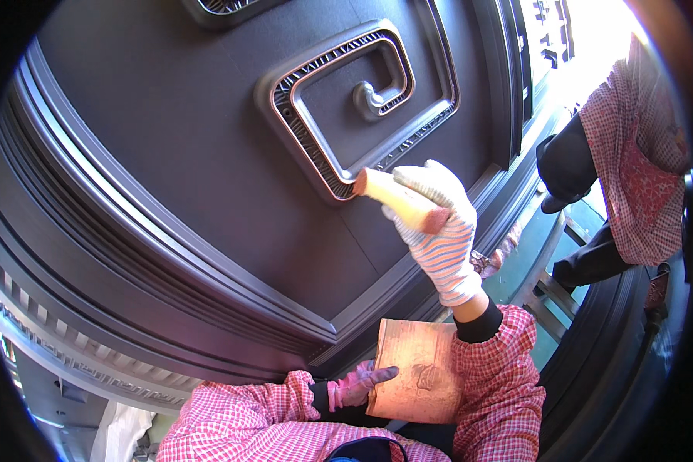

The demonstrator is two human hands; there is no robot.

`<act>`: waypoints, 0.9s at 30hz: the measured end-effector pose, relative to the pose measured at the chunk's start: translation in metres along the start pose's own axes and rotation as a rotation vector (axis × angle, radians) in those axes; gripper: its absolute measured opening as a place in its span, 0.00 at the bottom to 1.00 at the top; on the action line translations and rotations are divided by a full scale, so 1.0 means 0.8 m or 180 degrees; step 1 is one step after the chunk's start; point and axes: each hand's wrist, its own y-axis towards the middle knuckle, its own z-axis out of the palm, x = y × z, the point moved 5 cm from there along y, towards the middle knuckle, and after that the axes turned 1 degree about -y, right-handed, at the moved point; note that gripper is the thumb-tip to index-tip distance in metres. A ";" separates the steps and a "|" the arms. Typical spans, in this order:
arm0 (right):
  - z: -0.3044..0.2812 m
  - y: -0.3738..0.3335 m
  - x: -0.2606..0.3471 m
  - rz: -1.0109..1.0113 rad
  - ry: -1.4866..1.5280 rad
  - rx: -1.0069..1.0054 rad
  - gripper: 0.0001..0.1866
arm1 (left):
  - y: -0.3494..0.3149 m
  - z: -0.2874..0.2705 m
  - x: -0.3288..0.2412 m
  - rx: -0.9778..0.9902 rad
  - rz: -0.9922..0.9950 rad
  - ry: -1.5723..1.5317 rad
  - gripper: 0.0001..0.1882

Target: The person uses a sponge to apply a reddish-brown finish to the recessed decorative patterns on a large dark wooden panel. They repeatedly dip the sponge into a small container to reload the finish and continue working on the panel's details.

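My right hand [446, 239], in a white glove with coloured stripes, grips a pale yellow sponge [399, 199] whose ends are stained copper-red. The sponge's far end meets the lower corner of a raised, squared scroll moulding [315, 158] on a dark panel [277, 246]. Copper colour lines the moulding's edges. Low in front of me, my left hand [359, 383], in a pink-stained glove, holds a flat board [416, 377] by its left edge, thumb on top. A dark smear of copper paint marks the board's face. The fingers beneath it are hidden.
Stepped dark frame mouldings [130, 204] curve round the panel's left and lower sides. At the right another person in a red checked garment [631, 162] stands beside greenish rails [550, 308]. A dark rod [654, 308] is at the far right, and white plastic sheeting [123, 431] hangs lower left.
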 end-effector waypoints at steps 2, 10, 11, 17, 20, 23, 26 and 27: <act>-0.011 0.001 -0.015 0.0013 -0.0120 -0.0210 0.17 | 0.000 0.001 0.000 -0.0005 -0.0056 -0.0001 0.30; -0.004 0.001 -0.006 0.0017 0.0078 0.0041 0.19 | -0.001 -0.010 0.005 -0.0165 -0.0117 0.0052 0.27; -0.002 0.001 -0.009 -0.0030 0.0071 0.0092 0.19 | -0.001 -0.011 0.006 -0.0177 -0.0114 0.0049 0.27; -0.017 0.012 -0.030 0.0290 0.0238 -0.0367 0.18 | -0.004 -0.006 0.003 -0.0289 -0.0093 0.0056 0.26; -0.019 0.011 -0.028 0.0274 0.0339 -0.0451 0.18 | -0.004 -0.007 0.003 -0.0280 -0.0100 0.0058 0.26; -0.010 0.012 -0.009 -0.0137 0.0036 -0.0041 0.18 | 0.001 -0.015 0.008 -0.0231 -0.0064 0.0009 0.26; -0.006 0.012 -0.017 0.0034 0.0192 -0.0022 0.18 | -0.001 -0.008 0.004 -0.0208 -0.0056 -0.0055 0.26; -0.009 0.013 -0.020 0.0212 0.0309 -0.0122 0.18 | -0.003 -0.006 0.002 -0.0243 -0.0098 -0.0019 0.26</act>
